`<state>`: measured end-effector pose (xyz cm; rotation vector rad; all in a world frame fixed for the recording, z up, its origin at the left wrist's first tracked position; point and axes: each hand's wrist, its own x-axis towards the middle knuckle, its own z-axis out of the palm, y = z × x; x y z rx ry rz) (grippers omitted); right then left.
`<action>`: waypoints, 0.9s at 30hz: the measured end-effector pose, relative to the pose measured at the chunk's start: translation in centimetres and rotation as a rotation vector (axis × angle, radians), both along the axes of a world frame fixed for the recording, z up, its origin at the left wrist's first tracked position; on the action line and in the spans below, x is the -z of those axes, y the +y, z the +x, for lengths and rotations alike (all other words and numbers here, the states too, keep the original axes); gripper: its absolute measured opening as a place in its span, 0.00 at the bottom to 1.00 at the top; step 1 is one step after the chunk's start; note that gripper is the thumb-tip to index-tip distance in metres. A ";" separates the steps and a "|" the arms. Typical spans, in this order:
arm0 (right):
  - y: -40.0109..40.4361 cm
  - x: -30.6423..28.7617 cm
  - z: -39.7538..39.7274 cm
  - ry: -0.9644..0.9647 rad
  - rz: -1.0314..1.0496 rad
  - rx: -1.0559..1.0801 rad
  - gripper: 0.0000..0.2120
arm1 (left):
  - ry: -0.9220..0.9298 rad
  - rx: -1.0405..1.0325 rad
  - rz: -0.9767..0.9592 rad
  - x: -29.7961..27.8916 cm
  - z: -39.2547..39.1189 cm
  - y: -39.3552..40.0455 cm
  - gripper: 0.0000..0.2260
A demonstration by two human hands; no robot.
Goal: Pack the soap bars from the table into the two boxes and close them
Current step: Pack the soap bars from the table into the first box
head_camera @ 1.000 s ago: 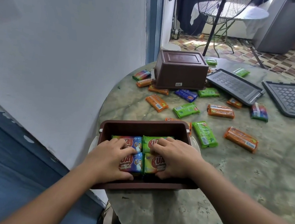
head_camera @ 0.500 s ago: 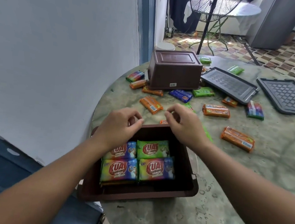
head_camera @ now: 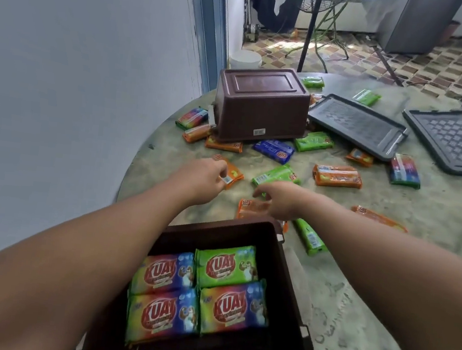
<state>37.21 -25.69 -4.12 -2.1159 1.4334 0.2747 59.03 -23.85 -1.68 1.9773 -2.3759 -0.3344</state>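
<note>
Head view: at the bottom middle of the frame sits the open brown box (head_camera: 292, 282). Four soap bars (head_camera: 199, 289) lie flat inside it, two by two, labels up, their long sides running left to right across the picture.

Just above the box, the left hand (head_camera: 200, 180) has its fingers curled on the near end of an orange bar (head_camera: 231, 173). That bar's long side slants from upper left to lower right. The right hand (head_camera: 281, 199) reaches over a second orange bar (head_camera: 250, 207) with bent fingers (I cannot tell if it grips the bar or only touches it). This bar lies with its long side left to right, right beside the box's far rim.

A green bar (head_camera: 275, 175) lies just above the right hand, slanting up to the right. More bars are spread over the round table (head_camera: 385, 278) in the middle of the frame.

In the upper middle the second brown box (head_camera: 260, 106) stands upside down. Two dark lids (head_camera: 356, 125) lie flat at the upper right.
</note>
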 end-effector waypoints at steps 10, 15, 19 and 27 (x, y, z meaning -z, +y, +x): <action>-2.0 3.6 0.6 0.152 -0.099 -0.186 0.29 | -0.394 0.147 0.129 4.3 -0.5 -5.5 0.33; -2.4 3.8 0.4 0.133 -0.094 -0.178 0.33 | -0.459 0.224 0.151 6.2 -0.4 -6.9 0.38; -2.4 3.8 0.7 0.140 -0.103 -0.152 0.34 | -0.474 0.184 0.127 6.2 -0.5 -7.3 0.37; -1.2 0.3 0.0 0.033 -0.276 0.084 0.36 | -0.127 -0.174 0.196 4.7 2.1 -5.1 0.38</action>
